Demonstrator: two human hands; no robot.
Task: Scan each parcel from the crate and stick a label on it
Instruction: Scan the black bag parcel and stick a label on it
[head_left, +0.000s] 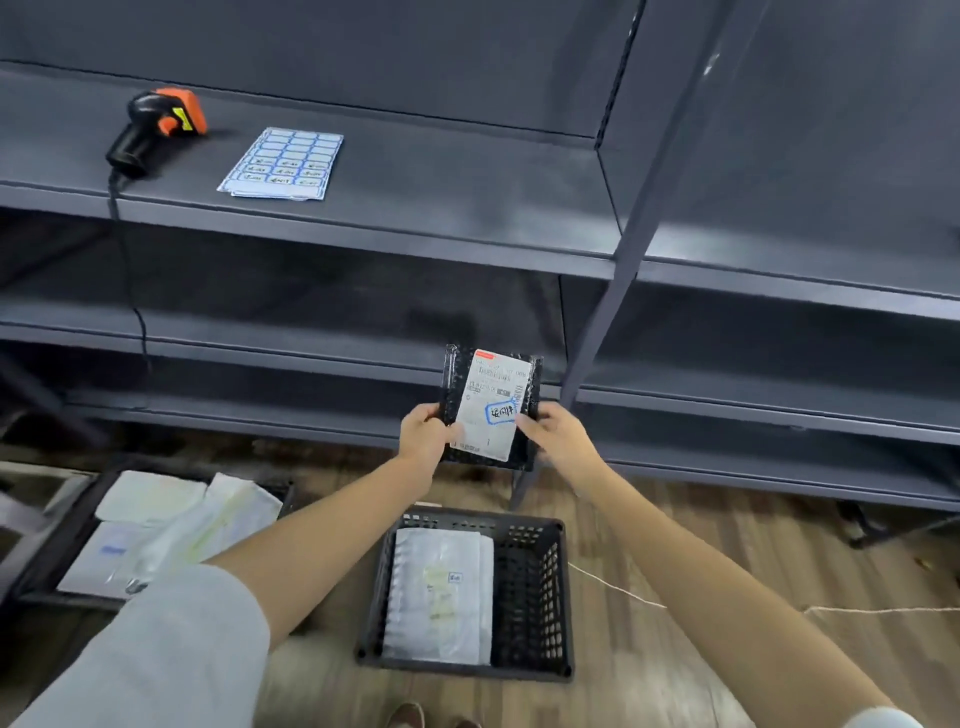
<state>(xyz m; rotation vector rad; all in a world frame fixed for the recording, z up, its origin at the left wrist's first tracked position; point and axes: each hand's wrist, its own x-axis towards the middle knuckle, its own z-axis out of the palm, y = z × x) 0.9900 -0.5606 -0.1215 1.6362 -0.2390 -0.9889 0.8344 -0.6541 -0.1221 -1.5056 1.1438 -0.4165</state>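
The scanner (156, 130) and label sheet (283, 163) lie on the shelf (441, 208) to my left. My left hand (426, 434) and right hand (558, 436) pinch the black parcel (491, 405) by its sides, above the crate (524, 587) on the floor.

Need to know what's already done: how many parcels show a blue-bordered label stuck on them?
2: the black parcel held in both hands, and the white parcel in the black basket. Parcels underneath or in the left crate may hide more.
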